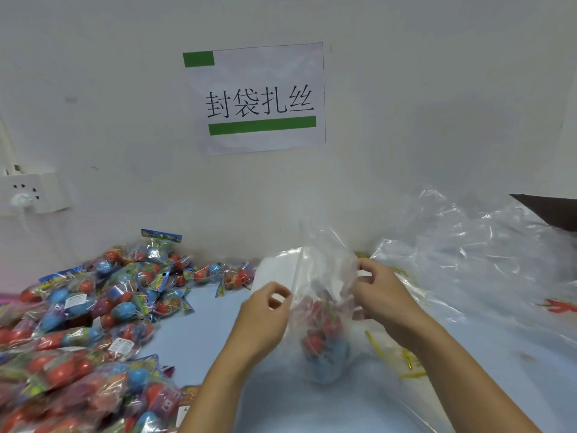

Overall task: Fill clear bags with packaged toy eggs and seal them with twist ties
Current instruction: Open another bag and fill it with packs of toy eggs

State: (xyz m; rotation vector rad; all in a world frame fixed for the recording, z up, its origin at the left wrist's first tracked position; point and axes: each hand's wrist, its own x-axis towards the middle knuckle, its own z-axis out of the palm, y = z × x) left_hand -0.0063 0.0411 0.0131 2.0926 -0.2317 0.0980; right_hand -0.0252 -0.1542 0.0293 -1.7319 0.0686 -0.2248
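Clear bag (324, 307) edges pinched by left hand (265, 310) and right hand (381, 295).

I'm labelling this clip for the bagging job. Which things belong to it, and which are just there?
Job: left hand, right hand, clear bag, packaged eggs, twist ties, spare bags.
Just there: wall sign, socket, plug.

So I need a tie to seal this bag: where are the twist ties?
In the head view, the yellow twist ties lie on the table right of the filled clear bag, just beyond the right hand's forearm.
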